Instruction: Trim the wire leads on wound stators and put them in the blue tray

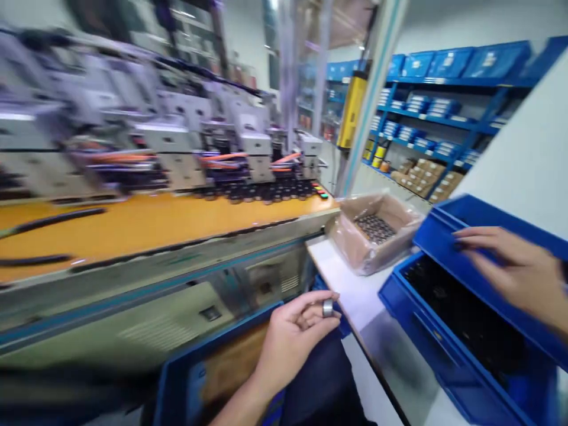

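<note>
Between the thumb and fingers of my left hand (295, 331) is a small silver metal ring (328, 307), held in front of my lap. My right hand (510, 266) is raised over the upper blue bin (444, 222) on the right. Its fingertips pinch a small black part (458, 244); the shape is blurred. Just below that hand, a lower blue bin (402, 284) holds a heap of black pieces (465, 313). A plastic-lined cardboard box (364, 254) with many small metal pieces (375, 228) stands on the white table (328, 260) between my hands and the machine.
A machine with several grey fixtures (173, 142) spans the left above an orange worktop (199, 216). Small black parts (266, 192) line its back. Another blue bin with brown cardboard (235, 361) sits low beside my legs. Blue shelving (444, 118) stands behind a metal post (373, 100).
</note>
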Action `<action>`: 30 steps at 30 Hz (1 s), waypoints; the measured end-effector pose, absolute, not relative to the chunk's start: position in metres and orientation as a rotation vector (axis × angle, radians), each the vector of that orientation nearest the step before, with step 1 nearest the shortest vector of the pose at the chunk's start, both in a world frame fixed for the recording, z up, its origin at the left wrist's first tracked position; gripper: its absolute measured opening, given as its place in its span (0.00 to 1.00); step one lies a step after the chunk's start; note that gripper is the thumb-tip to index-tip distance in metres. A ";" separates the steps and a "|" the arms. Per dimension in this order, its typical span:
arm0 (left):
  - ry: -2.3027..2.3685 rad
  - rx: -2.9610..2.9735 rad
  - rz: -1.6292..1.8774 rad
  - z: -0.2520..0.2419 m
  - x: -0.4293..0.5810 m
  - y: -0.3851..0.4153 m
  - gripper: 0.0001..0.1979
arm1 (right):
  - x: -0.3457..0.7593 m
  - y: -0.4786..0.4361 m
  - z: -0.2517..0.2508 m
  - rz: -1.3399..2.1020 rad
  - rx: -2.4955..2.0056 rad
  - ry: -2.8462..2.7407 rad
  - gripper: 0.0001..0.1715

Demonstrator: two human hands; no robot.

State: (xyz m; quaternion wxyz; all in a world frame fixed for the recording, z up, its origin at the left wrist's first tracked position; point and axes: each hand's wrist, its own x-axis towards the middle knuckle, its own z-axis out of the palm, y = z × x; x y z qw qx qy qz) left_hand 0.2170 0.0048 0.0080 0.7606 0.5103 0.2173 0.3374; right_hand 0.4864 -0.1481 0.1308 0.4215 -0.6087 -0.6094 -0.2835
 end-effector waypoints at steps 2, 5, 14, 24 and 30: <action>0.453 1.181 0.740 0.015 0.230 0.000 0.14 | 0.478 -0.163 0.121 -0.500 -1.610 -1.774 0.06; 0.421 1.293 0.776 0.021 0.245 -0.013 0.13 | 0.454 -0.157 0.094 -0.316 -1.456 -1.859 0.12; 0.409 1.260 0.855 0.010 0.285 -0.049 0.16 | 0.437 -0.151 0.039 -0.429 -1.107 -1.933 0.09; 0.353 1.122 0.833 0.000 0.292 -0.055 0.17 | 0.438 -0.151 0.040 -0.371 -0.999 -1.871 0.07; 0.389 1.187 0.809 0.006 0.285 -0.057 0.17 | 0.440 -0.152 0.043 -0.338 -1.031 -1.894 0.07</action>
